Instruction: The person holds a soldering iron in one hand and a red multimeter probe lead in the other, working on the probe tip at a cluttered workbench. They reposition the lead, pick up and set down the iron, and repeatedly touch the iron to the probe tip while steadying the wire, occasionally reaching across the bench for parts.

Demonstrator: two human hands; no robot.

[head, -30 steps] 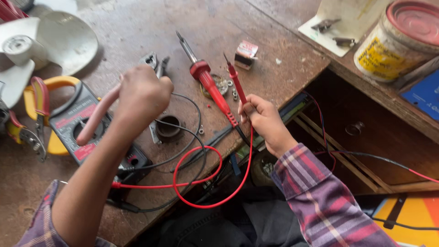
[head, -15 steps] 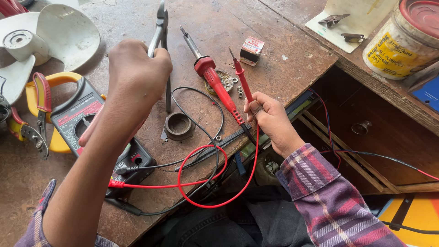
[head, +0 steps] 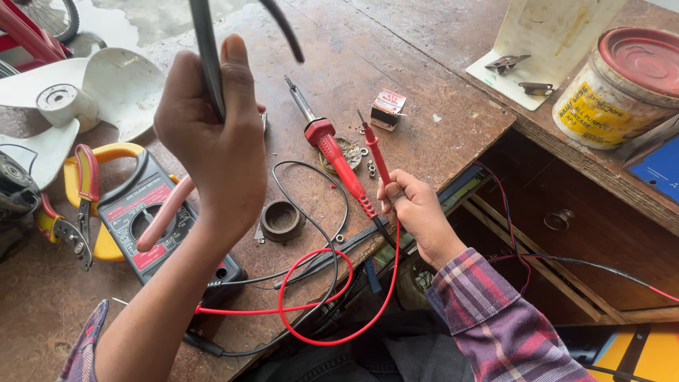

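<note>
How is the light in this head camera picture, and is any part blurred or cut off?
Head view: soft, even daylight, weak shadows, no strong glare. The raised left hand is close to the lens and slightly soft; the black tool it holds is cut by the top edge. The right hand with the red probe is sharp. Straight bench edges bend little.

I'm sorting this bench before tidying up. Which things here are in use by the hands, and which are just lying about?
In use:
- black probe, raised in the left hand
- red probe, held by the right hand
- clamp meter, red lead running to it

Lying about:
- soldering iron
- fan blade
- pliers
- metal ring
- paint tin
</note>
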